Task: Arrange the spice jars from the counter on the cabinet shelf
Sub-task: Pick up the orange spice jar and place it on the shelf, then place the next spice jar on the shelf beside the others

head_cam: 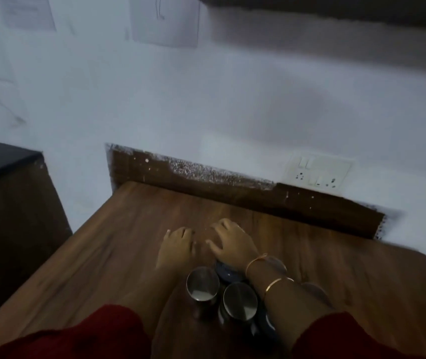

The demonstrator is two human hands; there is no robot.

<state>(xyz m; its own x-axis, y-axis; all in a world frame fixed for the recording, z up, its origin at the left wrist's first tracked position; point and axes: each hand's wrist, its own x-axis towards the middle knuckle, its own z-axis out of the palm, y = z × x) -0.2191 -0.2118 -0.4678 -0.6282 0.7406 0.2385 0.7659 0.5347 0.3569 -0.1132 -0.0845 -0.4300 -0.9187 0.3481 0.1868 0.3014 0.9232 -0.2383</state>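
Several spice jars with round metal lids stand close together on the wooden counter [108, 257], between my forearms. One lid [202, 283] is on the left of the cluster, another [240, 300] is nearer me, and more jars [276, 263] are partly hidden behind my right wrist. My left hand [177, 246] hovers past the jars with its fingers curled downward and holds nothing. My right hand [232, 243] lies beside it with its fingers spread over the counter, also holding nothing. The frame is blurred. No cabinet shelf can be made out.
A white wall rises behind the counter, with a switch-and-socket plate [319, 171] at the right. A dark brown backboard [232, 187] runs along the counter's far edge. A dark cabinet with a black top [2, 161] stands at the left. A dark overhead edge [336, 9] crosses the top right.
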